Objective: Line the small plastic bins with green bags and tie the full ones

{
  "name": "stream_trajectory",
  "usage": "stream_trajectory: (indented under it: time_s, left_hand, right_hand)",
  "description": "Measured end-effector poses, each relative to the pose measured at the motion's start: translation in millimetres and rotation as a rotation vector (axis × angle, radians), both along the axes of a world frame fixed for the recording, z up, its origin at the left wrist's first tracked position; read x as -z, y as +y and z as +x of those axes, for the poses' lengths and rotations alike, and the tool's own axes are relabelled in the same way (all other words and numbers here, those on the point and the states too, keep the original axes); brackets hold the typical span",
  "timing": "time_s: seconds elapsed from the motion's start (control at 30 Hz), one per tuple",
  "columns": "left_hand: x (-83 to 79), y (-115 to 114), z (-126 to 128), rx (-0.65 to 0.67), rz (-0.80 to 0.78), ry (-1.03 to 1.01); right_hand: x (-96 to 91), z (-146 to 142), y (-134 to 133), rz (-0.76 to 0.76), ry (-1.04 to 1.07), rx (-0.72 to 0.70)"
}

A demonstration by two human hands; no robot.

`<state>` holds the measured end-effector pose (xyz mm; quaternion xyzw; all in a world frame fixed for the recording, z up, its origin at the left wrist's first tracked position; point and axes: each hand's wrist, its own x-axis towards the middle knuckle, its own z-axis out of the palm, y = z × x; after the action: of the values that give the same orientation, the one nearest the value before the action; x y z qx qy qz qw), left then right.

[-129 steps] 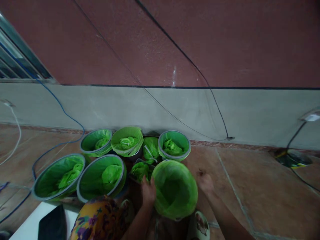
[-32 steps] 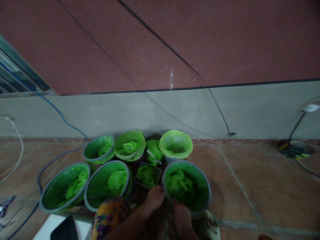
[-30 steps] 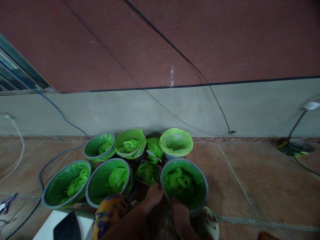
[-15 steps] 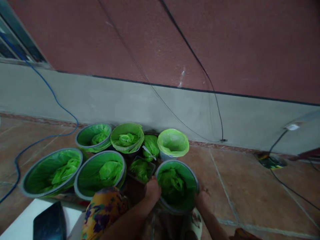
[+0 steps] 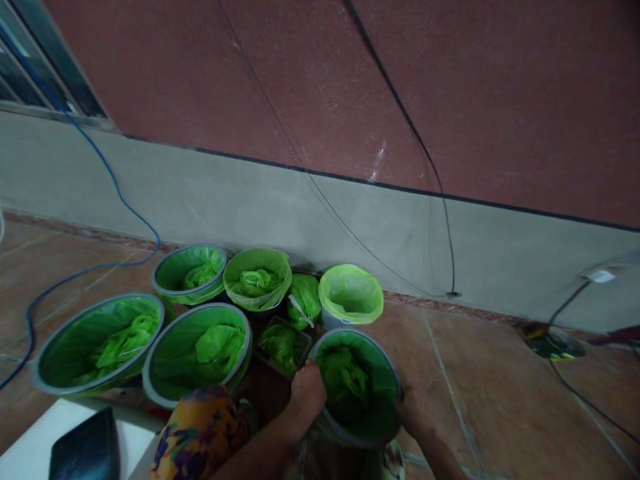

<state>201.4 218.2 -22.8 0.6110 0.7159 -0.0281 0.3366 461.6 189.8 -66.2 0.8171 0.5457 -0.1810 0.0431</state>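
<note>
A grey bucket [image 5: 371,437] lined with a green plastic bag [image 5: 345,383] sits low in the middle of the view. My left hand [image 5: 307,393] grips its left rim with fingers curled. On the right rim my right hand [image 5: 414,415] is closed. Just behind stands a smaller pale bucket [image 5: 350,297] with a light green liner stretched over its mouth.
Several more green-lined buckets [image 5: 197,347] stand in a cluster on the tiled floor against a grey and maroon wall. A blue cable [image 5: 100,267] and black wires trail around. A white surface with a dark tablet [image 5: 83,453] lies at lower left, beside a patterned sleeve [image 5: 200,433].
The empty-lined bucket I held went to the back row, and I took hold of a grey bucket with a bag inside. My right hand shifted from its near rim to its right rim.
</note>
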Motion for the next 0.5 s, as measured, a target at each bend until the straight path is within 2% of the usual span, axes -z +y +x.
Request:
stream_trajectory:
  time_s: [0.13,0.27,0.37,0.5]
  left_hand:
    - [-25.2,9.0,-6.4,-0.012,0.132,0.000]
    - [-40.7,25.1,-15.0,-0.137,0.264,-0.188]
    - [-40.2,32.5,-16.4,-0.216,0.212,-0.275]
    - [-31.7,28.7,-10.1,-0.165,0.111,-0.334]
  right_hand:
    - [-37.6,15.5,17.7,0.052,0.036,0.020]
    - [-60.6,26.2,65.6,0.214,0.074,0.067]
    - [-57.6,29.6,121.7,0.260,0.036,0.117]
    - [-31.5,35.2,188.7,0.231,0.020,0.175]
